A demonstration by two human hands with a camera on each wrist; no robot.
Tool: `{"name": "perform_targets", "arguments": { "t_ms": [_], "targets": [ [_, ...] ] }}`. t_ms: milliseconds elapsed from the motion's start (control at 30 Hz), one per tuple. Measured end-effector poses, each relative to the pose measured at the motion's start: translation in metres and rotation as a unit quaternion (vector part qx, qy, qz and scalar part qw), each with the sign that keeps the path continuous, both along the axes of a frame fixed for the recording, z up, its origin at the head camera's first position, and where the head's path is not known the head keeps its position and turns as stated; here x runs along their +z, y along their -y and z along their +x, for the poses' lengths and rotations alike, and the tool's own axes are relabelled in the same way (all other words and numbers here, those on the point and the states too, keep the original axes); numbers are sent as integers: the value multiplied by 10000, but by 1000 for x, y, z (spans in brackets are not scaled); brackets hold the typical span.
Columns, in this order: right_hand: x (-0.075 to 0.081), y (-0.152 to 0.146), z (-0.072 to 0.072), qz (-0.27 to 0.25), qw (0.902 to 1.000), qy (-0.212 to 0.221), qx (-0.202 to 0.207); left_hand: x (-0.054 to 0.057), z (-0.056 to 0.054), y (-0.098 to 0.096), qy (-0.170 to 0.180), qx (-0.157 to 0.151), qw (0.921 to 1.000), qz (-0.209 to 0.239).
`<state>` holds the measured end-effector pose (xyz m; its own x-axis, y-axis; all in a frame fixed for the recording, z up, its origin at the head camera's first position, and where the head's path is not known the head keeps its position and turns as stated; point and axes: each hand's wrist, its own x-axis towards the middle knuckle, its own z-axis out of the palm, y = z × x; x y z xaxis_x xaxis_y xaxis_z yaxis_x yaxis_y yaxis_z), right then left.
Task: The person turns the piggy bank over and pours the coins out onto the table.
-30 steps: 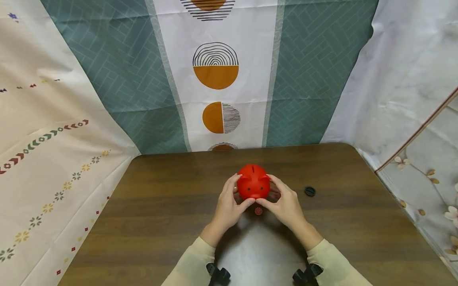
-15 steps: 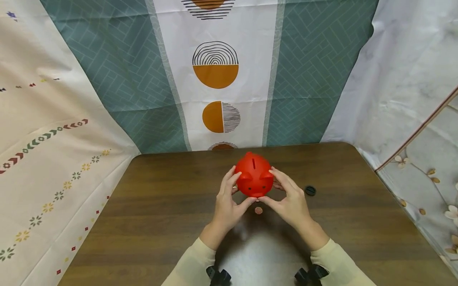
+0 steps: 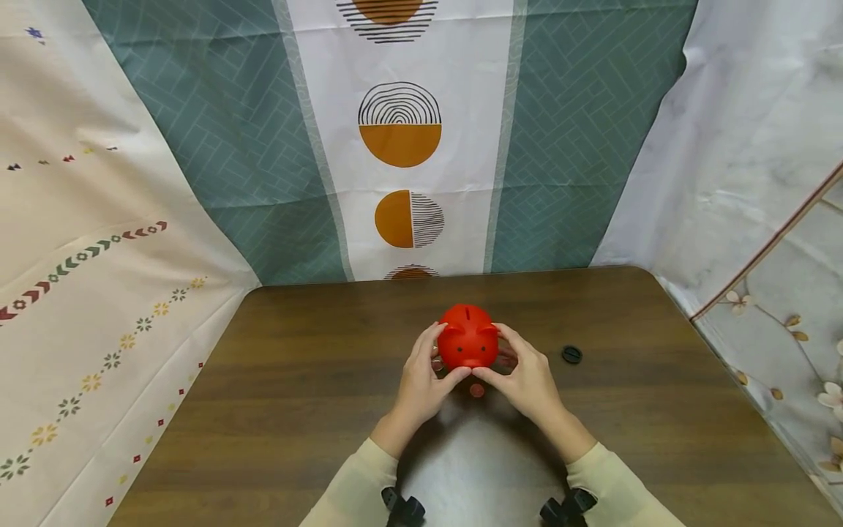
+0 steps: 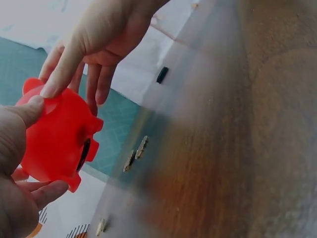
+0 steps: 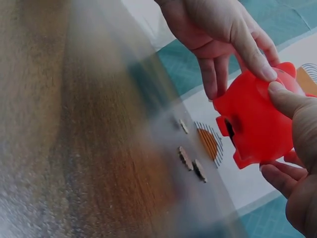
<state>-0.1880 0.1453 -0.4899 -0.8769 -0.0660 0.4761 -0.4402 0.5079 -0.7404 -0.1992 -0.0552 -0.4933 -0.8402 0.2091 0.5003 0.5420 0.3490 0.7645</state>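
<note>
Both hands hold a red piggy bank (image 3: 468, 348) over the table, its eyes and snout facing the person. My left hand (image 3: 420, 377) grips its left side and my right hand (image 3: 527, 375) its right, thumb tips close together under the snout. A coin slot (image 3: 467, 312) shows on top. Between the stubby legs, a dark round opening (image 4: 85, 154) shows in the underside. Below the bank lie several coins; one copper-coloured coin (image 3: 477, 391) shows just in front of the thumbs, and another coin (image 5: 185, 158) stands out in the right wrist view.
A black round plug (image 3: 571, 355) lies on the brown wooden table (image 3: 316, 410), right of the right hand. Patterned cloths (image 3: 560, 146) hang behind the table and along both sides.
Half a second ago the piggy bank was higher and nearer the camera, fingers looser around it. Both hands have since brought it down, close to where it was one second ago.
</note>
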Motion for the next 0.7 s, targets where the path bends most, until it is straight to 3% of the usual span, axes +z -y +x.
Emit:
{"name": "perform_targets", "arguments": {
  "t_ms": [133,200,300,367,433,500,567,633,700],
  "targets": [
    [0,-1,0,30,10000,-78,45,0,0,0,-7,4,10000,-25],
    [2,-2,0,84,9996,-256,103,1,0,-1,-172,64,9998,-41],
    [11,-2,1,-9,9951,-952,277,7,2,-2,-913,73,9958,82],
    [19,-2,2,-168,9864,-1585,407,15,4,-3,-1576,41,9873,215],
    [25,-2,3,-257,9808,-1882,443,22,5,-4,-1838,37,9826,251],
    [25,-2,3,-200,9840,-1734,371,25,5,-4,-1517,29,9882,191],
    [20,-3,2,-55,9919,-1235,286,24,5,-3,-858,73,9963,15],
    [14,-3,1,96,9966,-791,197,21,4,-1,-271,56,9996,-111],
    [9,-3,1,66,9975,-665,224,18,4,0,-101,-3,9999,-129]
  ]
}}
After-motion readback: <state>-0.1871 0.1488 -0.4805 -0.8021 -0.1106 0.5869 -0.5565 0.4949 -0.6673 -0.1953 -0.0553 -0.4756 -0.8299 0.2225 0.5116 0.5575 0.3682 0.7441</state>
